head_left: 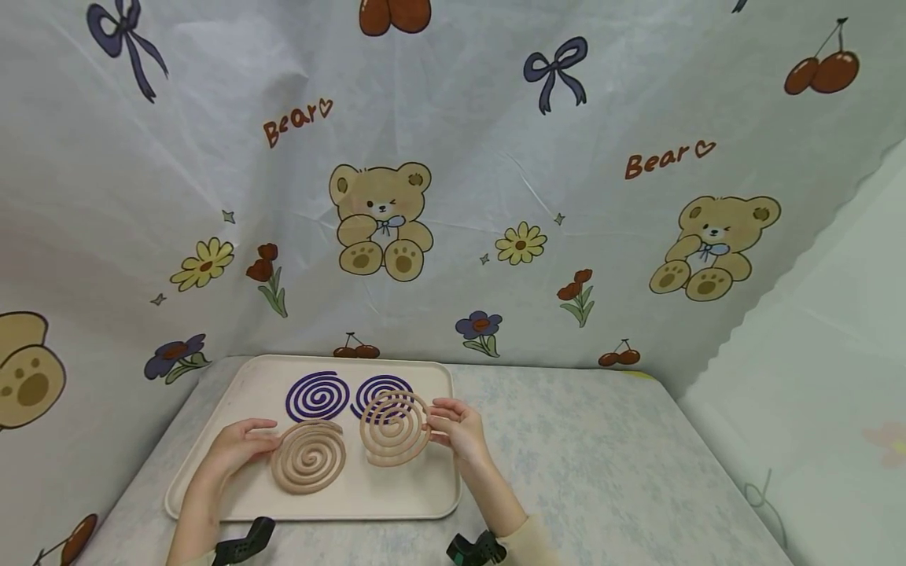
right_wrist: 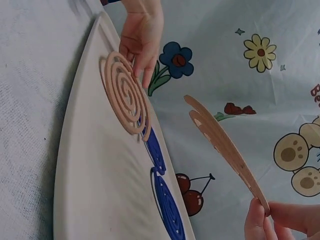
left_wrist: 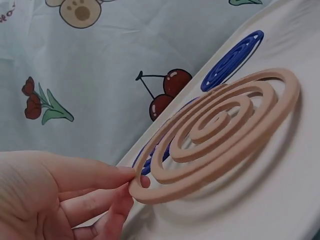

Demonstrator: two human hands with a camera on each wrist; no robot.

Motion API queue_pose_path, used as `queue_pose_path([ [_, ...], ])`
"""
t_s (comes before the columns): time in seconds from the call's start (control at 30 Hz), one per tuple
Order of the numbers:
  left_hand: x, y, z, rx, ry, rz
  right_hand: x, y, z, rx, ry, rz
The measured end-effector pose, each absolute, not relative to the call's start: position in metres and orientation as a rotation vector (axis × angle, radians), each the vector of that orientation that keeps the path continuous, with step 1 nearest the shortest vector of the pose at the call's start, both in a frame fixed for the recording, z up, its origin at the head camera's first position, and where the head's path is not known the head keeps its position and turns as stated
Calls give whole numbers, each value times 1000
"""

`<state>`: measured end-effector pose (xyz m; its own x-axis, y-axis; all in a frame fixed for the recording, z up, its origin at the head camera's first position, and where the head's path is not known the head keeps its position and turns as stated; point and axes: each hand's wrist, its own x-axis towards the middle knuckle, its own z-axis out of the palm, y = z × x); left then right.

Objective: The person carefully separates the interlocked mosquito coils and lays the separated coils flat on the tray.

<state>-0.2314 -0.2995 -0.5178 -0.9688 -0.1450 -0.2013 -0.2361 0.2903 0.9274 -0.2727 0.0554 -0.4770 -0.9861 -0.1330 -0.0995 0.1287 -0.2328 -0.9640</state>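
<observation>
Two tan mosquito coils are held over a cream tray [head_left: 233,393]. My left hand [head_left: 237,448] pinches the left edge of one tan coil [head_left: 309,460] between thumb and fingers; in the left wrist view this coil [left_wrist: 170,196] is tilted and casts a shadow on the tray. With thumb and fingertips, my right hand [head_left: 460,432] grips the right edge of the other tan coil [head_left: 395,461], which overlaps a purple-blue coil in the head view. The right wrist view shows that held coil [right_wrist: 230,152] nearly edge-on. Behind lie two purple-blue coils, left [head_left: 318,395] and right [head_left: 382,380].
The tray rests on a pale mottled table [head_left: 566,456], which extends to the right. A printed cloth [head_left: 467,173] with bears, bows and cherries hangs behind the table. Black wrist devices [head_left: 244,542] show near the front edge. A thin cord [head_left: 767,507] hangs at far right.
</observation>
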Motion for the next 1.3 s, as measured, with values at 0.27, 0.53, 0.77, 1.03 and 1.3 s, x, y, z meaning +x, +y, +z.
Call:
queue_pose_path([
  [0.27, -225, -297, -506, -494, 2600, 1617, -268, 46, -490, 4, 1840, -2330],
  [0.53, -218, -301, -498, -522, 2499, 1649, -265, 38, -505, 34, 1848, -2318],
  [0.77, -217, -300, -488, -586, 2587, 1577, -263, 34, -515, 37, 1872, -2292],
  [1.03, -233, -307, -498, -612, 2743, 1515, -261, 32, -520, 26, 1881, -2279],
  [1.3, -221, -291, -466, -547, 2771, 1522, -262, 30, -519, 119, 2048, -2152],
])
